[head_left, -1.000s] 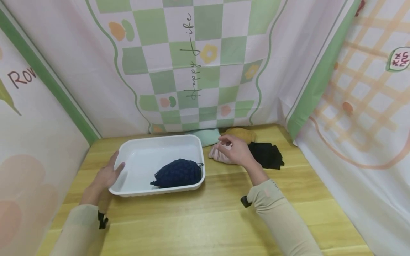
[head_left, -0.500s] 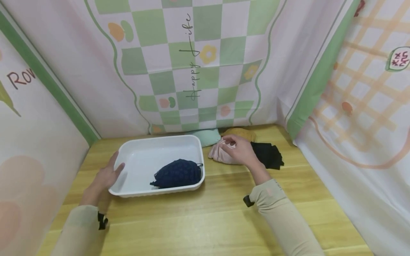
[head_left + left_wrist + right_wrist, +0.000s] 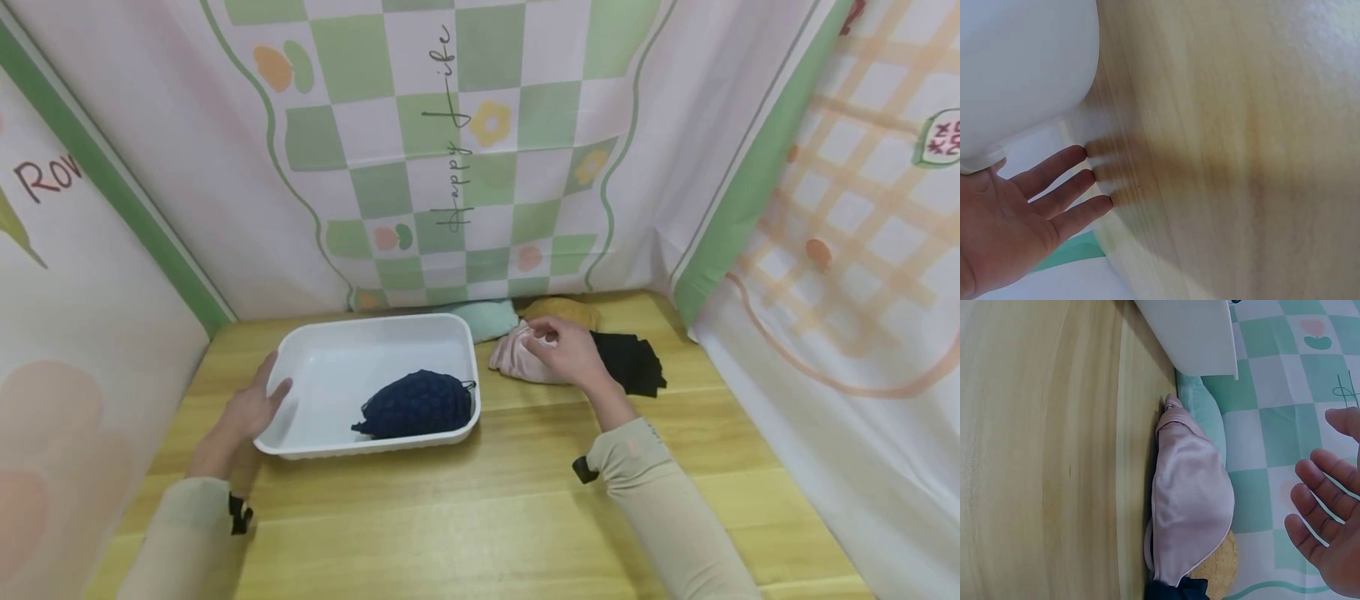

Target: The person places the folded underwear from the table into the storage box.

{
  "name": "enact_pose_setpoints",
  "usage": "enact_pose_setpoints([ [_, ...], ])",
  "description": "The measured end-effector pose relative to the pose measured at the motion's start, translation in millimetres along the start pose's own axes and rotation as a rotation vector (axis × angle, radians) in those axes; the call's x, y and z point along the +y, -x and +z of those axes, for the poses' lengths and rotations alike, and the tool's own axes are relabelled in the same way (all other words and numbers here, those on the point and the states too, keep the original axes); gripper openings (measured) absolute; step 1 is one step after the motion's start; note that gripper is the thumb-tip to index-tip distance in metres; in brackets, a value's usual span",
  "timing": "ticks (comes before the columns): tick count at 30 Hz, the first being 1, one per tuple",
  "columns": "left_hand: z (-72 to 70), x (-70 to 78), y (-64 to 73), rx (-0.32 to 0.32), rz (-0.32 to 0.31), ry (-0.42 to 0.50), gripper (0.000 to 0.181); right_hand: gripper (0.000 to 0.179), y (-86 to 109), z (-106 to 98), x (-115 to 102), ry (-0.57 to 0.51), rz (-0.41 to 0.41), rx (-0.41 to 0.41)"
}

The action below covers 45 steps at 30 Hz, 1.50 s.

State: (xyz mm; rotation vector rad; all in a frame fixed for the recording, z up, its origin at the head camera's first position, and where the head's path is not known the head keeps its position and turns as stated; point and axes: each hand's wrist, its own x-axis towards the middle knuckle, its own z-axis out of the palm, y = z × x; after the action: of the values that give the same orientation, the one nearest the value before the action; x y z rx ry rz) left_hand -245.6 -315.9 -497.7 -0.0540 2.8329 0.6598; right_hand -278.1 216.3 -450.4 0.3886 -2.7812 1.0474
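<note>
In the head view my left hand (image 3: 249, 410) rests at the left end of a white tray (image 3: 322, 358), thumb over the rim. The left wrist view shows its fingers straight and spread beneath the rim, tips at the tabletop. Inside the tray, at the right, lies a dark navy cloth item (image 3: 420, 406) with thin cord loops. My right hand (image 3: 572, 354) hovers over a pink satin cloth item (image 3: 1191, 494) with a piped edge and a gathered, knotted end. The right wrist view shows that hand's fingers apart and loosely bent, holding nothing.
Behind the pink item lie a mint green cloth item (image 3: 487, 321) and a mustard one (image 3: 562, 312). A black folded cloth (image 3: 628, 364) lies to the right. The wooden table (image 3: 450, 525) ends at a checkered curtain (image 3: 465, 192) at the back.
My right hand has drifted slightly to the right over the pink cloth item, uncovering more of it. The left hand and the tray stay where they were.
</note>
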Motion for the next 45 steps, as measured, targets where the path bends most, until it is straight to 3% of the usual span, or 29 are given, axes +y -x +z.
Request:
enact_pose_setpoints([
  [12,0.7,-1.3,-0.3,-0.006,-0.006,-0.003,0.083,0.035,-3.1,1.5,10.1,0.018,0.046,0.006],
  [21,2.2,-1.3,1.3,0.023,0.033,-0.015,0.080,0.034,-1.4,1.5,15.7,0.017,0.040,0.014],
  [31,1.3,-2.2,-0.4,0.017,0.020,0.003,0.083,0.037,-0.2,1.5,19.4,0.008,0.057,0.015],
  [45,2.2,-3.2,-2.2,0.004,0.007,0.006,0.083,0.041,-1.2,5.2,36.1,0.073,0.090,-0.017],
])
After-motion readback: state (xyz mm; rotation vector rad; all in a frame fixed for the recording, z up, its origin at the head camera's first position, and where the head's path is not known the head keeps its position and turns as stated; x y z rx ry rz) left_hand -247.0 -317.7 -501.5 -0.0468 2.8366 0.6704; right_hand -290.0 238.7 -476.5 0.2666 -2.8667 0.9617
